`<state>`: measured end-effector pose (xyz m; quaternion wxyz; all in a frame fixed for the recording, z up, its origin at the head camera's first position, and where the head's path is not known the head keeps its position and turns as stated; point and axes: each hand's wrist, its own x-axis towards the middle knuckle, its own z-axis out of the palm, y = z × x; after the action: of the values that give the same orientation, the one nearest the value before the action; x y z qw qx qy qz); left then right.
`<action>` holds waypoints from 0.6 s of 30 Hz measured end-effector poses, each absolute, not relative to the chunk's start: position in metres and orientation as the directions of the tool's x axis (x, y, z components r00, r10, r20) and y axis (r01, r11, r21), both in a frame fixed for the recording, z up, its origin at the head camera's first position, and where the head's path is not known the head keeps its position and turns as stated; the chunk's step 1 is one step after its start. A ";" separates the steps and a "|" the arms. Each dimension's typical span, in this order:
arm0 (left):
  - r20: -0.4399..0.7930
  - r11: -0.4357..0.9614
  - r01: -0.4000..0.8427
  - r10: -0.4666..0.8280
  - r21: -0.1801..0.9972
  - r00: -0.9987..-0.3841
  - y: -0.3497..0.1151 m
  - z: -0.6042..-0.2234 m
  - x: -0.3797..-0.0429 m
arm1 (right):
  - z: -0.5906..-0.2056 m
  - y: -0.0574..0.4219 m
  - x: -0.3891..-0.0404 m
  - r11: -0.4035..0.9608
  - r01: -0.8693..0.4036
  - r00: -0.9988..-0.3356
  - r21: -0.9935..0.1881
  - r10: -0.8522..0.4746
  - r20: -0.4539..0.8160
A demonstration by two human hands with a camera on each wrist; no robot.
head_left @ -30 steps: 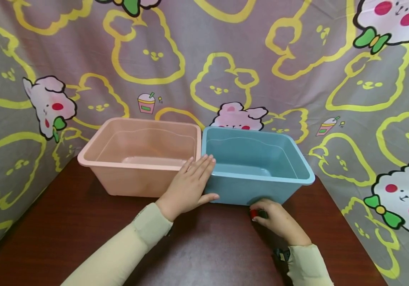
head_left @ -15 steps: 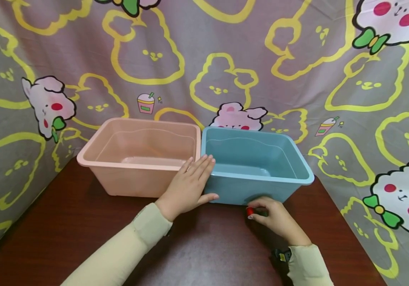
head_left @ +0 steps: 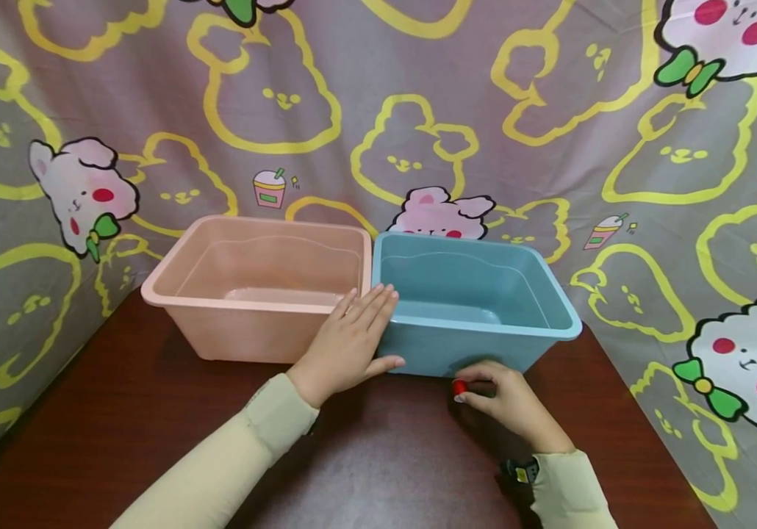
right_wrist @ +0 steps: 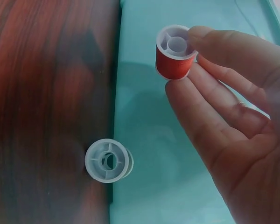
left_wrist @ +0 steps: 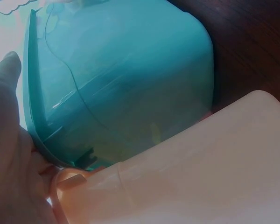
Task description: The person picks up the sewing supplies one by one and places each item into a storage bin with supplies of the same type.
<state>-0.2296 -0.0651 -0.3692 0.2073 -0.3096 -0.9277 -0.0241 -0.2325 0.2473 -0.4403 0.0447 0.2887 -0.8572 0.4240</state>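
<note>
My right hand (head_left: pixel 517 404) pinches a red thread spool (right_wrist: pixel 172 65) with white ends between thumb and fingertips, low in front of the blue bin (head_left: pixel 478 327). A second spool (right_wrist: pixel 107 161) with a pale, spoked end sits apart from it beside the bin's wall; in the head view my right hand mostly hides that one. My left hand (head_left: pixel 345 345) lies with straight fingers over the near rims where the pink bin (head_left: pixel 246 323) and the blue bin meet. The left wrist view shows that hand (left_wrist: pixel 11 154) against both rims.
Both bins stand side by side on a dark reddish-brown table (head_left: pixel 378 455), with bare floors showing inside. A patterned cloth (head_left: pixel 325 95) hangs behind and at both sides. A dark wrist strap (head_left: pixel 520 472) shows at the right cuff.
The red spool has moved slightly left in my right hand's pinch and shows more clearly, away from the other spool. My left hand stays on the rims.
</note>
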 end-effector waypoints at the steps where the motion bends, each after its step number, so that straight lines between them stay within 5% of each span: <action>1: 0.398 0.808 0.584 0.564 -0.084 -0.723 -0.065 -0.369 -0.230 | -0.440 0.247 -0.232 0.470 -0.531 -0.830 -0.705 -0.453 0.324; 18: 0.396 0.808 0.583 0.564 -0.085 -0.724 -0.064 -0.370 -0.231 | -0.425 0.242 -0.224 0.319 -0.295 -0.936 -0.901 -0.285 0.205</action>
<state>-0.2307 -0.0642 -0.3702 0.2060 -0.3088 -0.9283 -0.0227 -0.2238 0.2425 -0.4253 0.0044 0.1784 -0.8122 0.5554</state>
